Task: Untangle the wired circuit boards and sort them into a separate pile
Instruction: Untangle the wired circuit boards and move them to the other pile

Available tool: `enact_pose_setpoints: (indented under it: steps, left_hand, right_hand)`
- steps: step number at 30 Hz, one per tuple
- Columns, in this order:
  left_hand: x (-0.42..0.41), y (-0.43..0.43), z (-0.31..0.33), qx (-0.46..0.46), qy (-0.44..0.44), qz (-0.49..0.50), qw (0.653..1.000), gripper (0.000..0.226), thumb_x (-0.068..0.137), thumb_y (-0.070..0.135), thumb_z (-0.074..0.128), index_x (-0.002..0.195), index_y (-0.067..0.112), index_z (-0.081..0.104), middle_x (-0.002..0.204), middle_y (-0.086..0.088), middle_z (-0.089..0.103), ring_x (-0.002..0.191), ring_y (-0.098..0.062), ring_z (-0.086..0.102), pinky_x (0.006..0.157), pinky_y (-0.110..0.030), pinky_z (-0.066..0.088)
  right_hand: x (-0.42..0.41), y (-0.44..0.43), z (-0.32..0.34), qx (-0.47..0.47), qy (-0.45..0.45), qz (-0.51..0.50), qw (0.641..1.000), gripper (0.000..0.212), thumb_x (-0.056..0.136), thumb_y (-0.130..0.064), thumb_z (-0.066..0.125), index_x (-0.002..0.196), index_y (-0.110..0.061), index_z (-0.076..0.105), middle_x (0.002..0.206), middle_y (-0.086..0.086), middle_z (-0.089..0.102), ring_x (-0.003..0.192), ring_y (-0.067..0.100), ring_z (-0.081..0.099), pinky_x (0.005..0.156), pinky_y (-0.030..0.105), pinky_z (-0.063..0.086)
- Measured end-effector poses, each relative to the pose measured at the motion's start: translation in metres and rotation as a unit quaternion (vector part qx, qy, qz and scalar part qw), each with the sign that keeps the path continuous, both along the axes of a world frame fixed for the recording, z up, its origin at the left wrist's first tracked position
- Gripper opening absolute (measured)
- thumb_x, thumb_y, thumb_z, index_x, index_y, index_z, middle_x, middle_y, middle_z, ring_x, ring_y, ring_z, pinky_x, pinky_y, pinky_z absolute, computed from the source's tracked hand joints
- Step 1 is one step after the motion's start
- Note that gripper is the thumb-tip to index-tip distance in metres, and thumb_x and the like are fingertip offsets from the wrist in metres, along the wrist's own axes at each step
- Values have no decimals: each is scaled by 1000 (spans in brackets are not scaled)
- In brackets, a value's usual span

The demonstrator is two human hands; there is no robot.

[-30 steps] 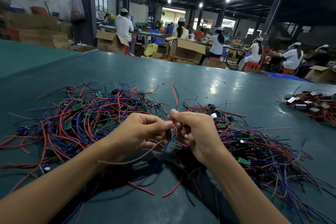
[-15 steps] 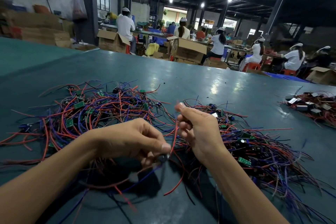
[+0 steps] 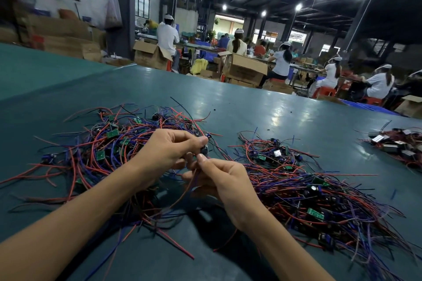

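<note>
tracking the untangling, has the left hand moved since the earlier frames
Yes. The left hand went away from the person: it was at the near edge of the left pile, and now it is over that pile's right part.

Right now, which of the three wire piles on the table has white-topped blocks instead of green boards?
The small pile at the far right of the table. It holds white-topped blocks, while the left tangle and the middle tangle show green boards.

Left hand (image 3: 169, 150) pinched a small wired board (image 3: 204, 150) over the teal counter (image 3: 251, 109), right hand (image 3: 225, 180) pinched a red wire (image 3: 193, 179) just below it, left tangled pile (image 3: 102, 143) and right tangled pile (image 3: 308, 189) flanked the hands, third pile (image 3: 397, 146) lay well apart at far right.
</note>
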State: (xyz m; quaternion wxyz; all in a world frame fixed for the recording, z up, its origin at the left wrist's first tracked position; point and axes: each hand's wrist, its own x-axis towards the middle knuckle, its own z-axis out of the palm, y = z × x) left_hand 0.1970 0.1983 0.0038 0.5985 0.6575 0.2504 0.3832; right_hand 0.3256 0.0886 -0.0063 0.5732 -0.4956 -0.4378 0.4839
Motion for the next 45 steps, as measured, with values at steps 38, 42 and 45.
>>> enact_pose_setpoints:
  steps: [38, 42, 45]
  left_hand:
    - [-45, 43, -15, -219, -306, 50, 925, 24, 85, 6, 68, 107, 12, 75, 111, -9, 75, 101, -23, 73, 79, -31, 60]
    - [-49, 39, -12, -205, -326, 26, 922, 18, 88, 13, 65, 97, 19, 79, 114, -7, 76, 104, -19, 73, 75, -27, 59]
    - [-43, 33, -12, -186, -282, 10, 941, 20, 85, 21, 68, 101, 15, 79, 119, -10, 73, 103, -20, 73, 77, -28, 59]
  right_hand:
    - [-18, -9, -20, 301, -516, -133, 791, 13, 98, -10, 63, 90, -1, 67, 84, 8, 65, 77, 27, 60, 73, 40, 52]
    - [11, -14, -12, 339, -555, -229, 724, 10, 96, -11, 66, 96, -4, 73, 89, 4, 67, 79, 25, 60, 74, 39, 51]
    - [37, -21, -13, 331, -600, -305, 662, 12, 94, -12, 67, 100, -6, 77, 86, 4, 66, 75, 27, 59, 67, 43, 47]
